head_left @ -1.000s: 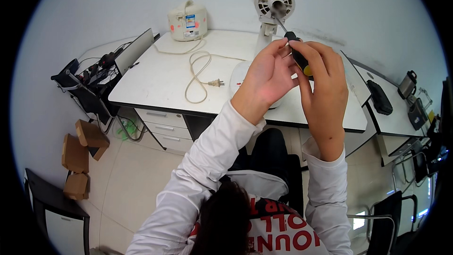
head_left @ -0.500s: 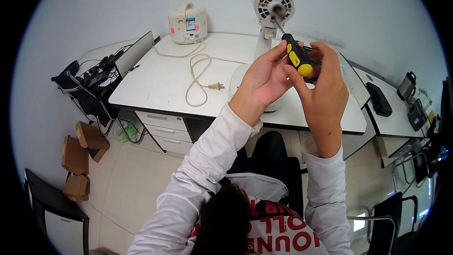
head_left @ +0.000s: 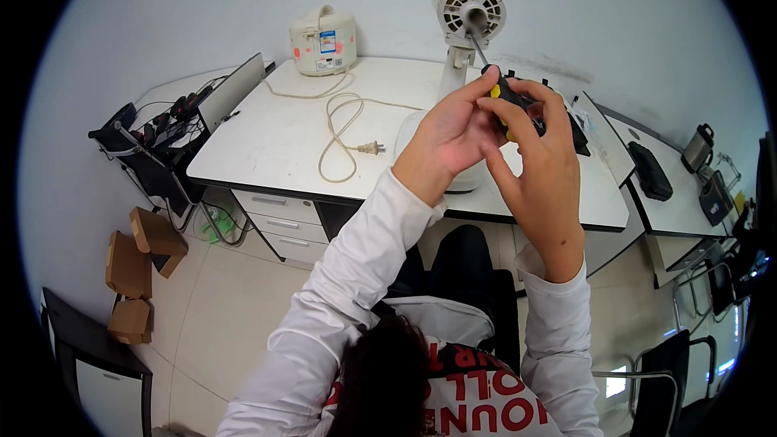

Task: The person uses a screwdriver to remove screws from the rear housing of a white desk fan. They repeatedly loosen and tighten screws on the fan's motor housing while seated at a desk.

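Both hands are raised over the table at a screwdriver (head_left: 496, 91) with a black and yellow handle. My left hand (head_left: 451, 133) is closed on it, the thumb along the upper part of the handle, the other fingers mostly hidden behind. My right hand (head_left: 541, 150) curls its fingers round the lower handle and covers much of it. The thin metal shaft slants up to the hub of a white fan motor (head_left: 453, 14), which has no grille or blades; the tip's exact contact is unclear. The fan's stand (head_left: 453, 73) and white base (head_left: 411, 131) are partly behind my left hand.
A cream rice cooker (head_left: 324, 44) stands at the back left of the white table (head_left: 267, 142). A cord with a plug (head_left: 371, 147) loops across it. Black items (head_left: 579, 136) lie behind my right hand. A black case (head_left: 650, 171) rests on the right-hand desk.
My right hand has shifted slightly left, its fingers now wrapped over the screwdriver handle's yellow end, which showed before. My left hand and the fan have hardly moved.
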